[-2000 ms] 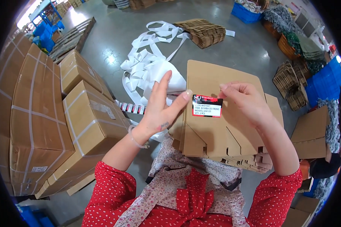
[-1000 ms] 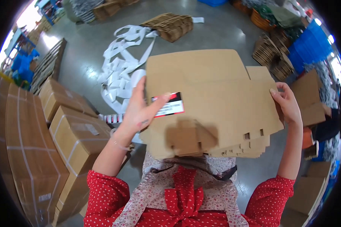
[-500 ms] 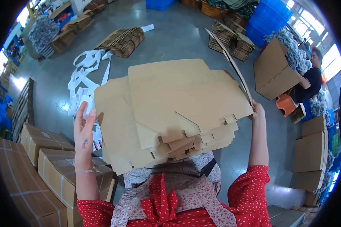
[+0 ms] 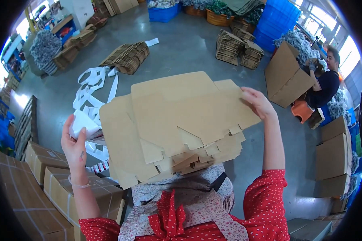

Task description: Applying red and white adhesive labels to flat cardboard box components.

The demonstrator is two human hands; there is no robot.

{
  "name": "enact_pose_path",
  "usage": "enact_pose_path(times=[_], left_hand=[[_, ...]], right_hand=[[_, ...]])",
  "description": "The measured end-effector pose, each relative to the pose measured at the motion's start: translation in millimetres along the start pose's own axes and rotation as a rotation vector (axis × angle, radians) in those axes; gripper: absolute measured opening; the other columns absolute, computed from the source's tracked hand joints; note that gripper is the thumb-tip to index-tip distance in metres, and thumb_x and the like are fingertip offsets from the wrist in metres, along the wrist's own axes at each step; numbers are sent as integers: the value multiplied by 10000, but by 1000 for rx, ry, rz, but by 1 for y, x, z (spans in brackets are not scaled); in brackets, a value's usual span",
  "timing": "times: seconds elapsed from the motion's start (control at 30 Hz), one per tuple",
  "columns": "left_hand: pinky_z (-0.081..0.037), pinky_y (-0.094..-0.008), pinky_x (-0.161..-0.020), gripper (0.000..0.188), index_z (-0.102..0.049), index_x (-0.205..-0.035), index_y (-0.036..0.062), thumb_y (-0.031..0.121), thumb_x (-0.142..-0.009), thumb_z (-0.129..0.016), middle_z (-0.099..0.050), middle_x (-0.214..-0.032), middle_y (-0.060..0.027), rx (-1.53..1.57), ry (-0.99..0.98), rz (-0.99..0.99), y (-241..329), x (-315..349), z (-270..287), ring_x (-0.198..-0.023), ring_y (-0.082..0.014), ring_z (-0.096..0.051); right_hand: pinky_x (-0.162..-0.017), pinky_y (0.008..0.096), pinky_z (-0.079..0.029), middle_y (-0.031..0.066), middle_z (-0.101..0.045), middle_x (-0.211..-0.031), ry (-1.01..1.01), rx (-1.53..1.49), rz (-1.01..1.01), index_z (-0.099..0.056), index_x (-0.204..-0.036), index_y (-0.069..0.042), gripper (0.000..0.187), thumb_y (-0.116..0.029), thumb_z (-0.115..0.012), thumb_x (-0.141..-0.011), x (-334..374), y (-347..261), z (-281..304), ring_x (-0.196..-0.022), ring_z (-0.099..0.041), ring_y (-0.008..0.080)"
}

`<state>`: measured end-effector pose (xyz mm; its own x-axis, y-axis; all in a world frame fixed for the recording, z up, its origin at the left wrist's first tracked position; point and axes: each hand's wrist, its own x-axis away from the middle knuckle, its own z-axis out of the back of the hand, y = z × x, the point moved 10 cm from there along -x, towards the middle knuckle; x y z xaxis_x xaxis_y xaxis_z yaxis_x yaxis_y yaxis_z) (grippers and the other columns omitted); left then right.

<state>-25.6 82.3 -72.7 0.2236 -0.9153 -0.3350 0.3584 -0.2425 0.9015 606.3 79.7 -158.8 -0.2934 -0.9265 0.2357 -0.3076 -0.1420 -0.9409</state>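
Observation:
A stack of flat, unfolded brown cardboard box blanks lies on my lap, fanned out in several layers. My right hand grips the far right corner of the top blank with thumb and fingers. My left hand is raised at the left of the stack, palm toward me and fingers spread, holding nothing; it is just off the stack's left edge. No label shows on the blanks now.
Taped cardboard cartons stand at my lower left. White paper strips litter the grey floor ahead, with bundles of flat cardboard beyond. A seated person holds a large box at the right. More cartons stand at right.
The red-and-white label my hands pressed onto the top blank is out of sight. My view swung left; my right hand shifted to the top blank's corner and my left hand came off.

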Motion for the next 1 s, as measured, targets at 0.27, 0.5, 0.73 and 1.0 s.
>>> enact_pose_path(times=[0.27,0.5,0.73,1.0], left_hand=[[-478,-207,-747,494,-465,-1399,18,-8,-929,-613,-652,-959,-42,100,130,-147,55,4,44,-851,-73,-593],[-363,-192,-526,468,-482,-1354,26,67,-924,-663,-628,-784,9,154,44,-258,141,-2,43,-620,-19,-493],[-450,-198,-589,322,-561,-1223,-10,130,-950,-660,-645,-807,-16,326,88,-301,148,-3,62,-688,-45,-582],[-490,-208,-691,384,-669,-1080,-17,341,-1019,-545,-669,-872,-35,373,-153,54,93,4,42,-761,-63,-607]], right_hand=[[-721,297,-507,39,-653,-912,-436,1210,252,-612,-1238,-17,500,-234,-766,-815,30,-10,-133,-795,-617,168],[-837,269,-495,28,-594,-990,-682,689,821,-566,-1082,-26,180,-69,-637,-923,162,-69,-364,-936,-590,108],[-790,260,-508,26,-608,-930,-888,239,843,-562,-1119,5,257,-2,-678,-891,214,-27,-482,-870,-603,92],[-733,242,-503,39,-609,-934,-767,324,771,-661,-1073,6,215,-4,-711,-864,198,-11,-482,-838,-600,97]])
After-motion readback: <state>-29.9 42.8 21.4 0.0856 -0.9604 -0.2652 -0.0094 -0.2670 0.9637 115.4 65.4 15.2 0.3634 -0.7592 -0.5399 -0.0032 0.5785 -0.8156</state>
